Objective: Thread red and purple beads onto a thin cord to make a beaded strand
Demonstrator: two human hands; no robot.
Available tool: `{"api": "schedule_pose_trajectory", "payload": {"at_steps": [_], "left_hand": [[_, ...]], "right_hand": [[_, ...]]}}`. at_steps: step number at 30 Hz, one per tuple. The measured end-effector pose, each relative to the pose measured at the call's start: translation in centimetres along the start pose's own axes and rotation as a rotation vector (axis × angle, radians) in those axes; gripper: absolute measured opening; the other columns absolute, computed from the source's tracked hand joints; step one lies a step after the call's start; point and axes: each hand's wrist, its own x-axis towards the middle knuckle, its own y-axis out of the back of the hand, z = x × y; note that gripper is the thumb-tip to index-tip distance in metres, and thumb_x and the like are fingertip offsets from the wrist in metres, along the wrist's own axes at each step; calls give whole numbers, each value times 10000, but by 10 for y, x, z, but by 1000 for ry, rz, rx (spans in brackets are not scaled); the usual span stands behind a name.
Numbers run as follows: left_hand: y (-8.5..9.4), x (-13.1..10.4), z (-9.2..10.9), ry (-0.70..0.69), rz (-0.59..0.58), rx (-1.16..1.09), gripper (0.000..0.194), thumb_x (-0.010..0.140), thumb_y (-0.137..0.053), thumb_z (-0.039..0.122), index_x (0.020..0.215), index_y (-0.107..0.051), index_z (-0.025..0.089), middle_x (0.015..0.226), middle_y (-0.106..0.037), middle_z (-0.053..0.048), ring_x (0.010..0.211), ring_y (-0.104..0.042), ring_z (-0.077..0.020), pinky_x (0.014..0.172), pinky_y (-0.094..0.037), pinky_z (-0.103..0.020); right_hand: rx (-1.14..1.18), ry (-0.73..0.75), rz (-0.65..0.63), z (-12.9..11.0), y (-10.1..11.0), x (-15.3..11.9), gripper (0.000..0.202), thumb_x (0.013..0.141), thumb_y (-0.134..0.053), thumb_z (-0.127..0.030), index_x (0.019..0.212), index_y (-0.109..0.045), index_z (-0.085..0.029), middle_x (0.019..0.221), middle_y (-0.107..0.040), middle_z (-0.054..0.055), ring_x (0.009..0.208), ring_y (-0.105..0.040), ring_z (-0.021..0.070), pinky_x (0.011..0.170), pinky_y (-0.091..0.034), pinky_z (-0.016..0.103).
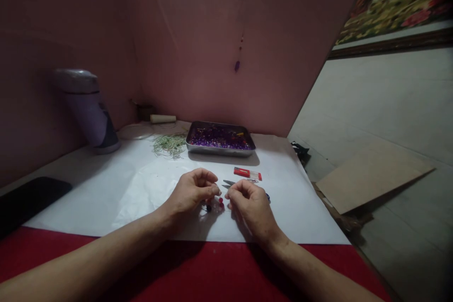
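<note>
My left hand [196, 190] is closed in a pinch above the white sheet [283, 160]; what lies between its fingertips is too small to make out. Just below those fingertips are red beads [221, 200] and a dark bead [208, 208]. Facing it, my right hand [253, 205] also pinches with thumb and forefinger, its held item too fine to tell. The fingertips of both hands are close together but apart. Scissors [228, 183] lie partly hidden behind my right hand, with the blades pointing left.
Behind my hands stands a metal tray [221, 152] of purple beads. Left of it lies a tangle of pale green thread [170, 145]. A red packet [247, 173] sits near the scissors. A purple tumbler [90, 113] and a black object [38, 200] are on the left.
</note>
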Motion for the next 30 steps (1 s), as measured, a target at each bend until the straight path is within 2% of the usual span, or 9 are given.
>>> {"api": "schedule_pose_trajectory", "payload": {"at_steps": [12, 14, 16, 18, 21, 23, 30], "left_hand": [[1, 0, -2, -26, 8, 7, 284, 561, -743, 186, 761, -550, 129, 573, -586, 40, 464, -498, -73, 497, -376, -228], [1, 0, -2, -36, -1, 23, 275, 577, -731, 185, 774, -546, 130, 578, -582, 45, 477, -505, -75, 505, -381, -229], [1, 0, -2, -45, -8, 40, 273, 592, -718, 190, 791, -541, 133, 582, -583, 46, 489, -516, -82, 512, -390, -235], [1, 0, -2, -56, -18, 55, 269, 602, -709, 195, 798, -535, 135, 578, -583, 45, 490, -515, -85, 512, -394, -240], [1, -1, -2, -74, -42, 63, 265, 605, -705, 195, 795, -530, 136, 566, -576, 52, 482, -501, -78, 507, -390, -235], [1, -1, -3, -70, -53, 65, 268, 603, -706, 193, 793, -526, 138, 557, -574, 55, 483, -508, -80, 506, -392, -233], [0, -1, -1, -33, -31, 55, 275, 576, -710, 175, 787, -542, 124, 583, -605, 34, 511, -545, -88, 527, -408, -233]], "right_hand": [[-45, 25, 37, 3, 2, 1, 89, 696, -518, -180, 608, -535, -171, 458, -512, -35, 392, -445, 95, 397, -364, 213], [-61, 59, 38, 0, 2, 0, 61, 718, -545, -207, 716, -585, -162, 519, -551, -20, 450, -497, 116, 443, -402, 230], [-71, 113, 12, -3, 2, -2, 174, 741, -566, -235, 890, -614, -158, 586, -584, -9, 526, -547, 138, 507, -442, 251], [-92, 162, -47, -5, 2, -3, 221, 756, -573, -248, 952, -619, -158, 622, -602, 0, 550, -555, 141, 536, -452, 261], [-134, 194, -111, -6, 0, -5, 116, 772, -572, -253, 764, -632, -155, 637, -623, 23, 552, -545, 137, 543, -445, 263], [-137, 190, -116, -4, -1, -5, 145, 777, -577, -254, 673, -602, -156, 632, -633, 35, 570, -554, 143, 552, -445, 266], [-75, 155, -143, 0, -1, -3, 187, 781, -581, -260, 624, -549, -163, 552, -600, 16, 522, -538, 137, 523, -432, 262]]}}
